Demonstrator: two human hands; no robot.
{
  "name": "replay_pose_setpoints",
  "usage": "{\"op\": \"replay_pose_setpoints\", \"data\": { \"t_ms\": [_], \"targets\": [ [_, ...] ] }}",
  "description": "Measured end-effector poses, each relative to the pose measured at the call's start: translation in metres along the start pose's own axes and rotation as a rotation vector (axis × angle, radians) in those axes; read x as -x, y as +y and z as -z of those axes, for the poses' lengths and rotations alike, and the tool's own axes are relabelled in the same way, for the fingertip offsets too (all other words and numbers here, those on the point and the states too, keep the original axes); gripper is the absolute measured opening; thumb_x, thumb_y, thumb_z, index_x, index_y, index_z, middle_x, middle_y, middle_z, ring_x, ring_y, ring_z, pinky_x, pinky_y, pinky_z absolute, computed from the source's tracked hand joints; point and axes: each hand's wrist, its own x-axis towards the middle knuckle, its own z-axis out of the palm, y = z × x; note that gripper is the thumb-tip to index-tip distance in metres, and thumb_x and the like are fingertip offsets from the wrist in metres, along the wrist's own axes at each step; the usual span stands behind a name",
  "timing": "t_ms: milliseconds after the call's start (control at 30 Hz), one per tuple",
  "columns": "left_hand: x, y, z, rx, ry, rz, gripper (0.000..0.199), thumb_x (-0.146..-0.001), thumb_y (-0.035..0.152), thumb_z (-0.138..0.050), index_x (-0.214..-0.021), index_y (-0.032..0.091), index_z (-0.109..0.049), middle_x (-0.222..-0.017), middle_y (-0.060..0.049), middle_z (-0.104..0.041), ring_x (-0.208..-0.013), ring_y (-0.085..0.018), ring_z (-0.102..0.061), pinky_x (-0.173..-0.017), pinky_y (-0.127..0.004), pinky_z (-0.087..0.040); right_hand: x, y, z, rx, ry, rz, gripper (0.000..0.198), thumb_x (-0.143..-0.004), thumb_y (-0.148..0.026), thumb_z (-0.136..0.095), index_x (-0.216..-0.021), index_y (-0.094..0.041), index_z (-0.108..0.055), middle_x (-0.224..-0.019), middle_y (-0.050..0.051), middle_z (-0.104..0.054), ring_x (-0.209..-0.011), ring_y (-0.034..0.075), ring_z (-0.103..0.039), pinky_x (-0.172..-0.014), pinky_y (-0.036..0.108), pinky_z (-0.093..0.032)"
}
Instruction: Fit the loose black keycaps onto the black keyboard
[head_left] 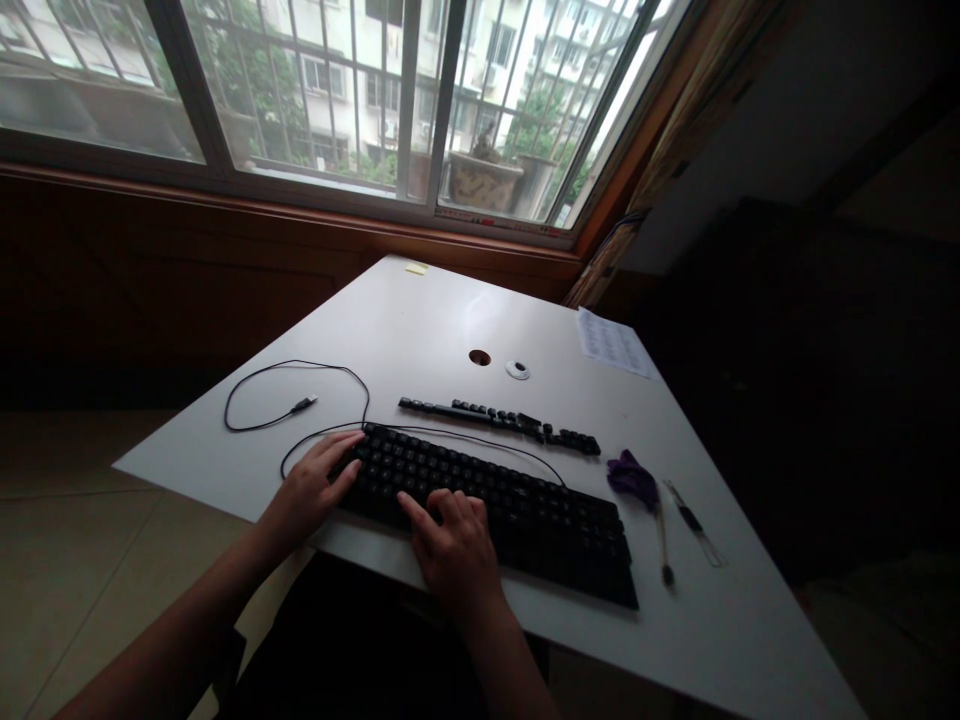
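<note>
A black keyboard (517, 510) lies at a slant along the near edge of the white table. My left hand (311, 485) is closed about its left end, the fingers at the far corner and the thumb over the keys. Over the lower left rows is my right hand (454, 545), its index finger stretched onto the keys and the other fingers bent but apart. Nothing shows in the right hand. Behind the keyboard lie several loose black keycaps (495, 415) in a line. The black cable (296, 362) loops to the left and ends in a USB plug (304, 403).
To the right of the keyboard lie a purple cloth (632, 478), a small dark-tipped brush (665, 560) and a thin wire tool (694, 525). Farther back are a cable hole (480, 357), its white cover (517, 370), a printed sheet (613, 342) and a yellow note (416, 268).
</note>
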Motion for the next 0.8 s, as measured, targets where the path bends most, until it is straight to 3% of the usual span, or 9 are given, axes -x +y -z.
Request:
{"op": "replay_pose_setpoints", "data": {
  "t_ms": [533,700,800],
  "targets": [
    [0.0001,0.0049,-0.0007,0.023,-0.014,-0.012,0.041,-0.103,0.036,-0.053,-0.141,0.023,-0.055,-0.144,-0.011,-0.058,-0.136,-0.029,-0.055,-0.117,-0.052,-0.045,0.0003,0.0014,-0.0048,0.000,0.015,-0.007,0.051,-0.097,-0.020,-0.063,-0.145,-0.037,-0.059,-0.106,0.003,-0.062,-0.097,0.021,-0.054,-0.091,0.039,-0.038],
    [-0.0001,0.0072,-0.0003,0.001,-0.041,-0.055,0.046,-0.101,0.037,-0.058,-0.145,0.025,-0.053,-0.150,-0.012,-0.054,-0.141,-0.031,-0.050,-0.120,-0.055,-0.041,0.0021,0.0013,-0.0049,0.020,0.102,0.005,0.046,-0.097,-0.020,-0.063,-0.141,-0.034,-0.063,-0.109,0.004,-0.064,-0.097,0.021,-0.056,-0.089,0.039,-0.043],
    [-0.0001,0.0058,-0.0015,-0.024,-0.048,-0.065,0.047,-0.101,0.037,-0.058,-0.146,0.025,-0.052,-0.153,-0.012,-0.052,-0.143,-0.031,-0.048,-0.120,-0.056,-0.041,0.0070,0.0032,-0.0037,0.024,0.184,-0.010,0.041,-0.098,-0.019,-0.059,-0.137,-0.030,-0.066,-0.119,0.007,-0.065,-0.107,0.022,-0.058,-0.100,0.042,-0.045]
  ]
}}
